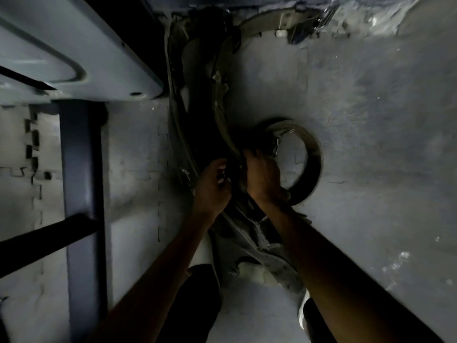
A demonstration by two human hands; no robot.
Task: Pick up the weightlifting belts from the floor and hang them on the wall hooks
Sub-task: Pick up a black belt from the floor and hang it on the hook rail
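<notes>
A long, worn dark weightlifting belt [197, 95] runs from the top of the view down toward me, its lower end [254, 233] hanging past my wrists. My left hand [212, 186] and my right hand [262, 177] both grip it near its middle, fingers curled around the strap. A second belt [311, 169] lies coiled in a ring on the grey floor just right of my right hand. A third pale belt [272, 19] curves along the floor at the top, by the wall base. No wall hooks are in view.
A grey gym machine frame [74, 70] with a dark upright post [81, 194] fills the left side. The floor is grey interlocking foam mat [371, 120]. My feet [202, 288] show at the bottom in the dim light.
</notes>
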